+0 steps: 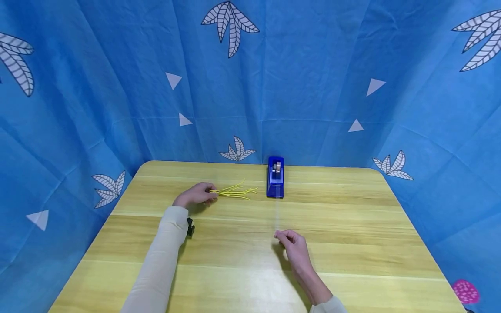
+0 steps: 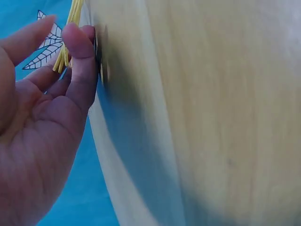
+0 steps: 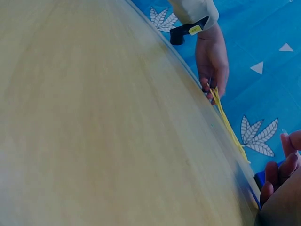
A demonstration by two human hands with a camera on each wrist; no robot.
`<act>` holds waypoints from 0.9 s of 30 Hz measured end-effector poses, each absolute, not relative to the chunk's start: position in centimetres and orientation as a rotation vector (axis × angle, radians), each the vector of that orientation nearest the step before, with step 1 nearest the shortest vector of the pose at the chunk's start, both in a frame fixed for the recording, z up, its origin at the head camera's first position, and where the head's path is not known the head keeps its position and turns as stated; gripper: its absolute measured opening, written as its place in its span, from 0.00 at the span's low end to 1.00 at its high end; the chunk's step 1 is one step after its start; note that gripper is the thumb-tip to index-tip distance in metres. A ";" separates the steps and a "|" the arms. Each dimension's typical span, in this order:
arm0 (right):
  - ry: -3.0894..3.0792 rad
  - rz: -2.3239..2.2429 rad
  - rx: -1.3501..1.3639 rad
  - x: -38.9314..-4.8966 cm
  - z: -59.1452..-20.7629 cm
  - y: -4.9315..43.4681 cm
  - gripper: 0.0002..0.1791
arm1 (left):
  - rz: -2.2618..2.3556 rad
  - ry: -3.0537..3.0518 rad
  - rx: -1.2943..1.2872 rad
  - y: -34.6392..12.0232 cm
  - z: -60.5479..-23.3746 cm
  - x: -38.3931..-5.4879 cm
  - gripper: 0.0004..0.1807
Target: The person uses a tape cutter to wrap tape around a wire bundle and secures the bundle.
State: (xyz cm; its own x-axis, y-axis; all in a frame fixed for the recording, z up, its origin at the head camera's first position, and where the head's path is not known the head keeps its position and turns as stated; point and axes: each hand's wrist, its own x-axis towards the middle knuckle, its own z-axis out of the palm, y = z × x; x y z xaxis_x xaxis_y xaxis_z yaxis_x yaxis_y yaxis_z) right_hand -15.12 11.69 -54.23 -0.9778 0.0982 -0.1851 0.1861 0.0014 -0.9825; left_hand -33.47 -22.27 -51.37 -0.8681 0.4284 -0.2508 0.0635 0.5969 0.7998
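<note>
My left hand (image 1: 198,194) pinches one end of a bundle of thin yellow strands (image 1: 235,191), whose loose ends fan out to the right. In the left wrist view the strands (image 2: 74,14) run between thumb and fingers. Nearer the front, my right hand (image 1: 295,250) pinches the end of a clear strip of tape (image 1: 277,215) between thumb and forefinger. The tape stretches straight back to a blue tape dispenser (image 1: 275,184) near the table's far edge. In the right wrist view, the fingers of my right hand (image 3: 284,172) show at the lower right, partly cut off by the frame.
A light wooden table (image 1: 372,226) with rounded far corners lies under both hands. Blue curtain (image 1: 305,78) with leaf and triangle prints hangs behind it and along both sides. A black strap device (image 1: 190,228) is worn at the left wrist.
</note>
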 end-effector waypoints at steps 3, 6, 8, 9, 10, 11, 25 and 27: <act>2.178 -2.153 0.310 -15.1 -54.2 11.7 0.11 | 1.279 2.349 0.367 -22.1 -51.4 -33.4 0.16; 2.182 -2.147 0.313 -15.1 -54.2 11.8 0.12 | 1.368 2.333 0.326 -21.9 -51.5 -33.2 0.18; 2.180 -2.147 0.314 -15.1 -54.3 11.8 0.12 | 1.399 2.358 0.297 -21.8 -51.7 -33.1 0.17; 2.179 -2.146 0.313 -15.1 -54.3 11.8 0.11 | 1.406 2.375 0.287 -21.8 -51.8 -33.1 0.16; 2.180 -2.148 0.311 -15.1 -54.3 11.8 0.11 | 1.410 2.393 0.272 -21.7 -51.8 -33.0 0.15; 2.181 -2.148 0.309 -15.1 -54.3 11.8 0.11 | 1.407 2.411 0.262 -21.7 -51.8 -33.0 0.15; 2.214 -2.146 0.286 -15.1 -54.3 11.8 0.12 | 1.565 2.363 0.125 -21.0 -51.9 -32.6 0.13; 2.206 -2.148 0.290 -15.1 -54.3 11.8 0.12 | 1.607 2.350 0.091 -20.7 -52.0 -32.5 0.12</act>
State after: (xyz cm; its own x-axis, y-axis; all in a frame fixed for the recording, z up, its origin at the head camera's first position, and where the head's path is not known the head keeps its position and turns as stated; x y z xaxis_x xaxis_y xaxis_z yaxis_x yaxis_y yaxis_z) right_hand -15.11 11.82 -54.30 -0.9812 0.0999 -0.1652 0.1678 0.0183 -0.9856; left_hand -32.51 -20.71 -52.03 -0.9553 0.2149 -0.2030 -0.1112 0.3751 0.9203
